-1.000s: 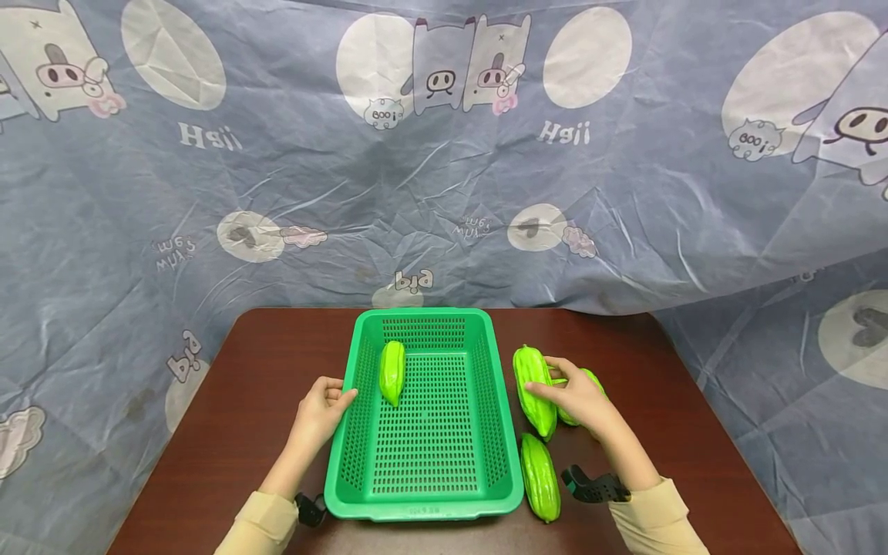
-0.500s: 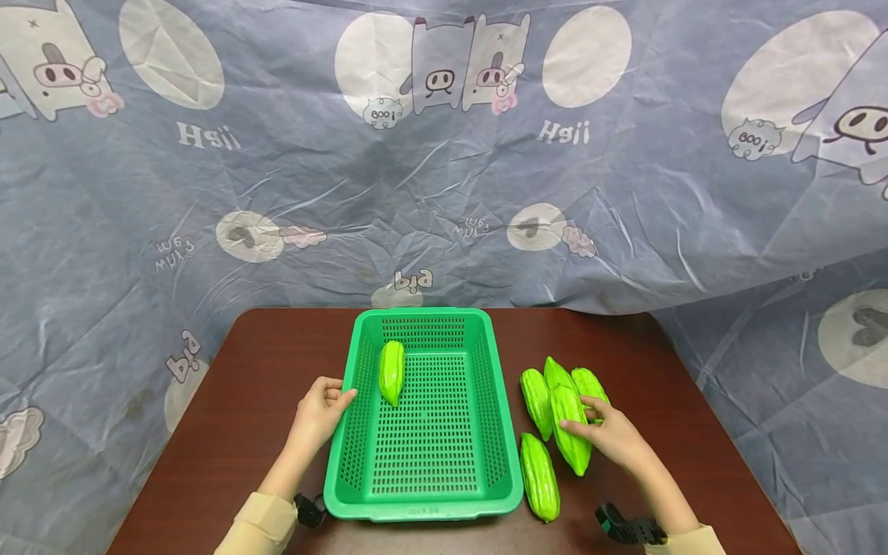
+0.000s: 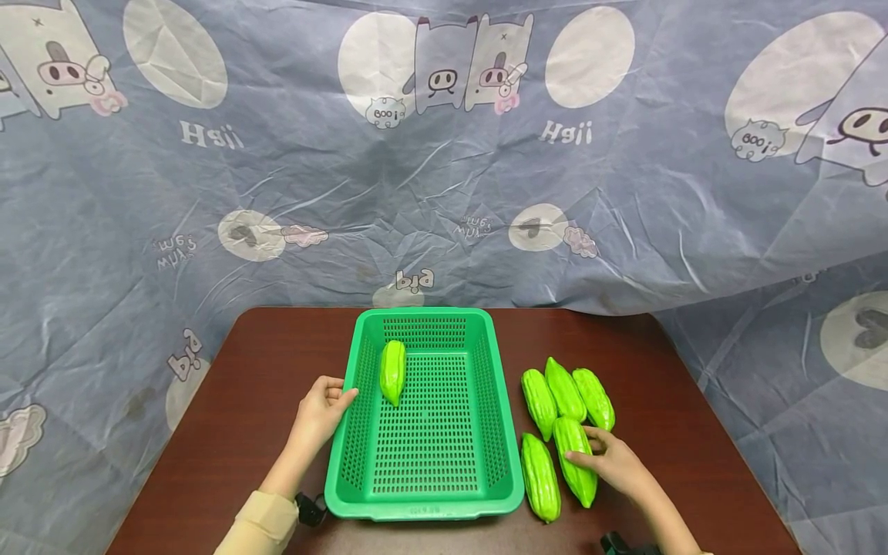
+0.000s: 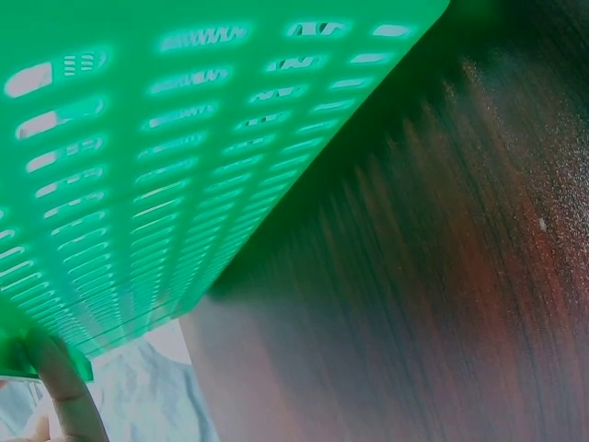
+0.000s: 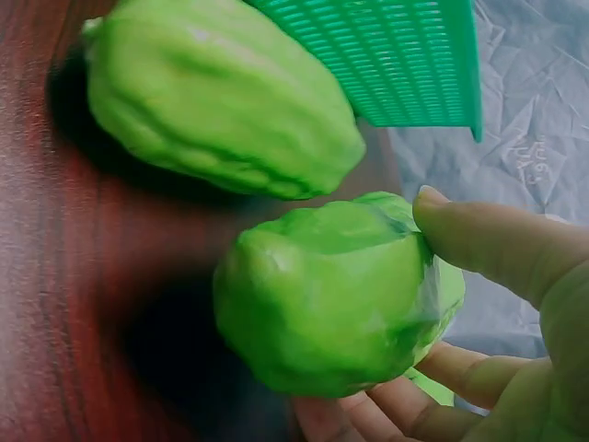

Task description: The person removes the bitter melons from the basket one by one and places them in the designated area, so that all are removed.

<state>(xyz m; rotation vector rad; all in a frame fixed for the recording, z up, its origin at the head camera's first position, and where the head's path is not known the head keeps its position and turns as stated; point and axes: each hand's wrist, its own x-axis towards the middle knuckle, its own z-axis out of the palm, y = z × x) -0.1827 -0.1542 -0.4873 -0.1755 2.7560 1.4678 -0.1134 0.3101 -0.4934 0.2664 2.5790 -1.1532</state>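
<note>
In the head view, a green perforated plastic basket [image 3: 430, 511] stands mid-table with one bitter melon [image 3: 393, 373] lying at its far left. My left hand [image 3: 324, 408] grips the basket's left rim, thumb over the edge; a finger [image 4: 69, 387] shows at the rim in the left wrist view. To the right of the basket, my right hand [image 3: 617, 460] holds a light green bitter melon [image 3: 576, 462] between thumb and fingers. The right wrist view shows this melon [image 5: 322, 299] end-on, with the thumb on its upper side and fingers underneath.
Beside the held melon, nearest the basket, lies another bitter melon [image 3: 540, 478]. Behind it sit three more: a left one [image 3: 539, 402], a middle one [image 3: 565, 391] and a right one [image 3: 593, 398]. A blue-grey printed cloth [image 3: 444, 177] hangs behind the dark wooden table [image 3: 277, 347].
Holding a bitter melon, my right hand has moved right and closer to me, away from the basket's right side. The melons behind are now uncovered. My left hand stays on the rim.
</note>
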